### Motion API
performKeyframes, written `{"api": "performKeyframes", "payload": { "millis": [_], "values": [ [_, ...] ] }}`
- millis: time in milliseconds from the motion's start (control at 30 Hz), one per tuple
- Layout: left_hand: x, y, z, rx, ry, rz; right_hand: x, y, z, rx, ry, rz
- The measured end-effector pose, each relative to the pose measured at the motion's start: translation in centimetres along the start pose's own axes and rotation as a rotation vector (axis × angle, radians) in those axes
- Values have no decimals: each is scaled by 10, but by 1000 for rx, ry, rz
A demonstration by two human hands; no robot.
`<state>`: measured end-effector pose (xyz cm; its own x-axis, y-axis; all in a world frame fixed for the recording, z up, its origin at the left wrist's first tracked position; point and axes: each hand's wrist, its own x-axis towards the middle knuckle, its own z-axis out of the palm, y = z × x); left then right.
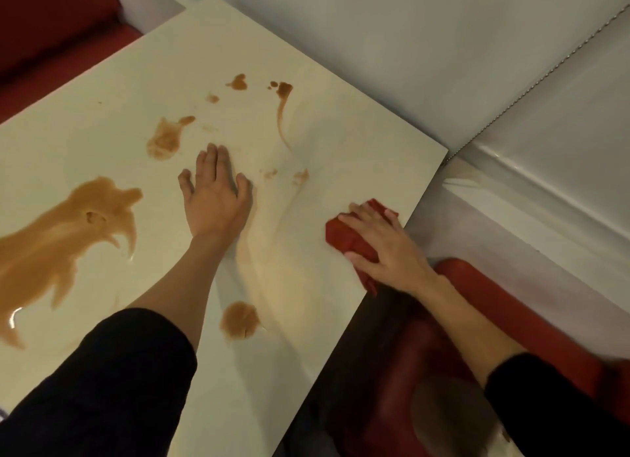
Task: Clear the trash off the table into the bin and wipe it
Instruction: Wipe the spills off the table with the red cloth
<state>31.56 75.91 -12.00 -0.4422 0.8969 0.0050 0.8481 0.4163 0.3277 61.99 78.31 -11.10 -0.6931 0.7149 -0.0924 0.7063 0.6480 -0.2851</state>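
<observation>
Several brown puddles lie across the white table (102,139), and no loose trash shows on it from my head view, so I judge the job to be at the wiping part. The red cloth (344,236) sits at the table's right edge, bunched under my right hand (381,245), with fingers draped over the top, thumb hooked against its near side, and a tail hanging past the edge. My left hand (213,190) lies flat, palm down, fingers straight and holding nothing, on a bare patch between the stains.

The cloth looks soft and light. It will fold and drag rather than slide as one piece, so I would keep the palm on the middle of the wad and gather the hanging tail under it. Once soaked it may smear instead of lifting the liquid. The tabletop looks glossy and hard, likely slick where wet.

The biggest puddle (61,238) spreads at the left, running out of frame, well apart from the cloth. A small round puddle (239,320) lies near my left forearm, a smeared patch (164,139) sits just beyond the left fingertips, and a thin curved streak (283,115) lies toward the far side. On the right the table ends just beside the cloth, with a red seat (477,279) below and a white padded backrest (443,64) behind — strokes should go leftward, or liquid could be pushed onto the seat. The bin is not in view.
</observation>
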Motion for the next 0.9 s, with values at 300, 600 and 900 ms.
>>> {"api": "performKeyframes", "payload": {
  "millis": [300, 600, 900],
  "values": [
    [-2, -6, 5, 28, 1, 33, 48, -73, 28, 119, 169, 258],
    [0, -9, 5, 15, 5, 40, -8, -53, 12, -114, -100, -287],
    [-1, -9, 7, -25, 12, 19, 150, -2, -4, 85, 210, 387]
  ]
}}
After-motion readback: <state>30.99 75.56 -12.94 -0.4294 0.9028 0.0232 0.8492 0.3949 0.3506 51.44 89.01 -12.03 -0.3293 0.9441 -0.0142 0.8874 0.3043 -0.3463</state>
